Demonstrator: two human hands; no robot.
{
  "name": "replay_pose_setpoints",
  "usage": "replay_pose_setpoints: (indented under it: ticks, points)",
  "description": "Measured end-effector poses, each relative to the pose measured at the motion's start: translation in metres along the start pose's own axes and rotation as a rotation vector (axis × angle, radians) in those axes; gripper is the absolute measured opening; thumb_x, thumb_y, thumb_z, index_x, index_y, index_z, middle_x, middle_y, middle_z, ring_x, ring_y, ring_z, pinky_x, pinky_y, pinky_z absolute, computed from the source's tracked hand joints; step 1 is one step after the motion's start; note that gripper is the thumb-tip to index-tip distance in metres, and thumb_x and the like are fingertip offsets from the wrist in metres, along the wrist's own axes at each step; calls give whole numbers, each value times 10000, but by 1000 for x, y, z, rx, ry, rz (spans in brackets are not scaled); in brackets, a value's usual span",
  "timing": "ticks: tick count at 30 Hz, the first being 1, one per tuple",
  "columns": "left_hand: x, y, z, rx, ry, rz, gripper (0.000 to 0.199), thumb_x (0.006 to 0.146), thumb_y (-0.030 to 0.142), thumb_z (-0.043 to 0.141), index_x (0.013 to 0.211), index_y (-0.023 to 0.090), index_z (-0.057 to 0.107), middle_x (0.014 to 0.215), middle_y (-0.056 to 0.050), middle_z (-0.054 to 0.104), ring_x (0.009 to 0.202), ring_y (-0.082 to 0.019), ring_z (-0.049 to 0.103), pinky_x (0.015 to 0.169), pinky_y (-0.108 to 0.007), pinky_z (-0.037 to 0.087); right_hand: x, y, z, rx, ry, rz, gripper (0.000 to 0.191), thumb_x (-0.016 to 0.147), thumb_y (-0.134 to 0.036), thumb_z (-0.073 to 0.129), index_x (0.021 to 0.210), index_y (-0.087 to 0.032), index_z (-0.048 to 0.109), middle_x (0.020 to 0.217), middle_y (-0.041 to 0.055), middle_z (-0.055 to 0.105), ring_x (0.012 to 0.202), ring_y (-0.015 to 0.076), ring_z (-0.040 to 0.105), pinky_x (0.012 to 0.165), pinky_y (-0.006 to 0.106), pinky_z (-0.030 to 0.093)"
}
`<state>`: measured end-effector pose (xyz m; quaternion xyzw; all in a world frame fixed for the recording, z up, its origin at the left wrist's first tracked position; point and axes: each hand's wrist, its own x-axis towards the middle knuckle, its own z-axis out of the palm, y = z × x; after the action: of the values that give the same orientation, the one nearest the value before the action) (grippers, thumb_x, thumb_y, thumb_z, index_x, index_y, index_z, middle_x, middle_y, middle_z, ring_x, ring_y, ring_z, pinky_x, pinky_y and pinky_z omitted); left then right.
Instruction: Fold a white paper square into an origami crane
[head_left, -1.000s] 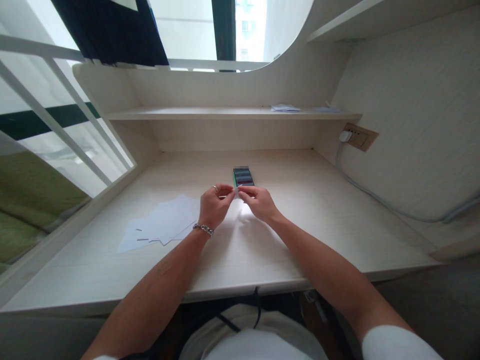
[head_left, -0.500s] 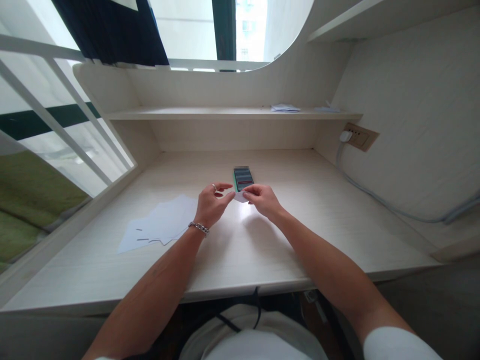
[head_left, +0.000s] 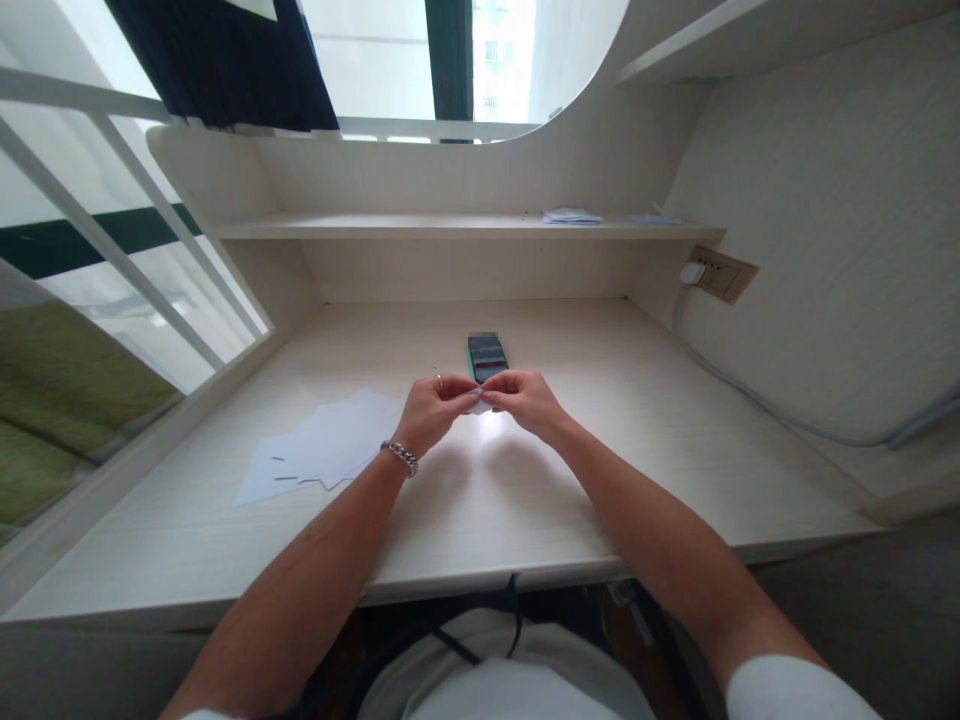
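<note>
paper (head_left: 481,408): just this side of the phone (head_left: 487,355), probably super light, creases easily
left hand (head_left: 430,408): pinching it
right hand (head_left: 527,402): pinching it too
paper edges: best hold imo, go gentle

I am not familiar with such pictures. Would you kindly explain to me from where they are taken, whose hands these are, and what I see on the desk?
There is no machine here. One camera, worn on a person's head, looks forward and down at that person's own bare hands. The left hand, below a chain bracelet, and the right hand together pinch a small white piece of paper. Just beyond them, a smartphone lies on the desk. White paper sheets lie overlapping on the left.
</note>
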<state>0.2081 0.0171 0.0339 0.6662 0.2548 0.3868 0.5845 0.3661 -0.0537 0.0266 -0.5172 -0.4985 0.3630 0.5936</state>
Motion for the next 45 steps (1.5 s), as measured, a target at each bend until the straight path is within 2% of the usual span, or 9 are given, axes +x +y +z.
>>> replay_pose_setpoints:
  ticks: [11, 15, 20, 25, 32, 36, 45]
  points:
    - [-3, 8, 1, -17, -61, 25, 152, 599, 223, 812, 702, 140, 737, 645, -26, 704, 598, -126, 635, 608, -250, 522, -6, -7, 1, 146, 9, 54, 206, 556, -259, 800, 708, -142, 725, 642, 13, 676, 616, 131, 624, 617, 280, 522]
    - [-3, 8, -1, 13, -47, 77, 104, 627, 216, 788, 686, 149, 735, 633, -21, 696, 595, -123, 626, 596, -242, 511, -7, -11, 0, 175, -2, 74, 252, 543, -285, 830, 721, -139, 728, 659, 20, 682, 629, 134, 634, 635, 288, 532]
    - [-3, 6, -2, 154, -45, 140, 107, 658, 247, 777, 705, 155, 746, 669, -38, 714, 616, -144, 640, 595, -258, 512, -7, -10, -3, 140, -49, 103, 325, 612, -397, 826, 785, -139, 734, 740, 48, 699, 694, 151, 658, 644, 285, 542]
    - [-2, 3, -2, 99, -42, 98, 202, 620, 272, 811, 752, 148, 723, 734, -57, 735, 669, -170, 675, 649, -293, 548, -3, -3, -4, 73, -61, 65, 357, 603, -403, 826, 809, -123, 742, 730, 55, 703, 676, 148, 651, 624, 274, 544]
    - [0, 5, 0, -83, -13, 32, 253, 589, 223, 807, 791, 124, 692, 753, -62, 738, 689, -170, 688, 680, -305, 560, -1, 3, -5, -97, -18, -104, 215, 701, -317, 732, 814, -134, 741, 739, 55, 714, 635, 141, 631, 628, 283, 521]
    - [-1, 7, -1, -101, -21, 6, 290, 590, 217, 815, 834, 114, 695, 781, -74, 743, 713, -179, 696, 713, -328, 569, -3, 1, -3, -167, 7, -141, 190, 734, -305, 700, 831, -146, 737, 773, 65, 725, 680, 167, 655, 657, 299, 527]
    - [4, -6, -1, -8, 29, 95, 302, 595, 276, 843, 804, 124, 687, 769, -65, 733, 715, -178, 692, 714, -325, 563, -5, 0, 1, -242, 9, -147, 227, 766, -362, 691, 854, -153, 713, 762, 62, 715, 660, 161, 656, 619, 279, 518]
